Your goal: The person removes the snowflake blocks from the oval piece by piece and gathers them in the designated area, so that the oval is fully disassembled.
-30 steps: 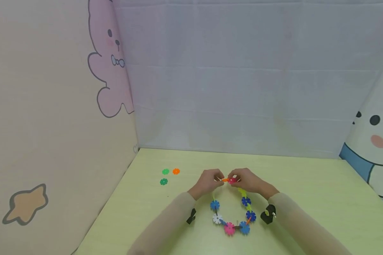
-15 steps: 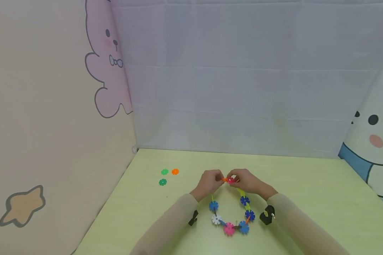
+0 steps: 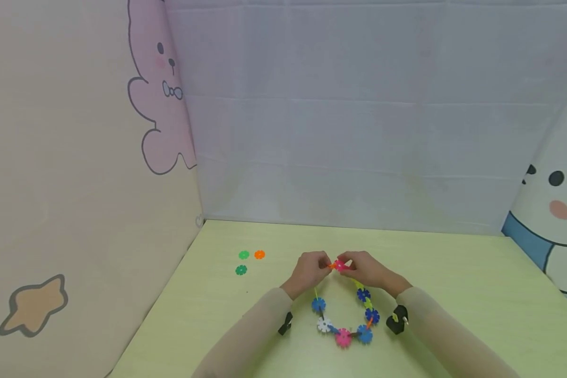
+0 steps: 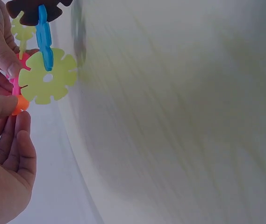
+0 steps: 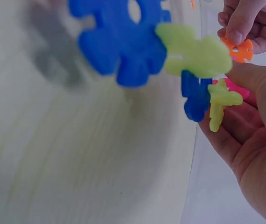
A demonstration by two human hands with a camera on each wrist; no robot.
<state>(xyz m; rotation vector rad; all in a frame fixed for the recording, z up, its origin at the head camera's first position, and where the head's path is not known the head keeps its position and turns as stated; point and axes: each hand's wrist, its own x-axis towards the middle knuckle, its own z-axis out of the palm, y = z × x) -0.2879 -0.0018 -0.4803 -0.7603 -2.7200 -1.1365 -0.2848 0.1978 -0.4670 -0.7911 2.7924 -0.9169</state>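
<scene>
My left hand [image 3: 312, 268] pinches an orange snowflake disc [image 5: 240, 49] between thumb and fingers. My right hand [image 3: 366, 268] holds a pink snowflake disc [image 3: 340, 265] that meets the orange one between the two hands. From these hangs a looped chain of slotted plastic discs, linked edge to edge. Its near part includes a white disc [image 3: 324, 325], another pink disc [image 3: 343, 337] and a light-blue disc [image 3: 365, 334]. Dark-blue discs [image 3: 371, 315] and yellow-green pieces run up the right side. In the left wrist view, a yellow-green disc [image 4: 47, 77] joins a blue piece [image 4: 44, 37].
On the pale wooden table [image 3: 453, 273], three loose discs lie to the left: a light-green disc [image 3: 243, 254], an orange loose disc [image 3: 259, 254] and a dark-green disc [image 3: 241, 270]. A cartoon-printed cloth [image 3: 99, 157] stands at the left and a plain curtain [image 3: 359, 131] behind.
The pink disc in my right hand has tilted to face the camera more and shifted slightly left. The lower part of the chain has swung a little to the right. Both hands keep their grips.
</scene>
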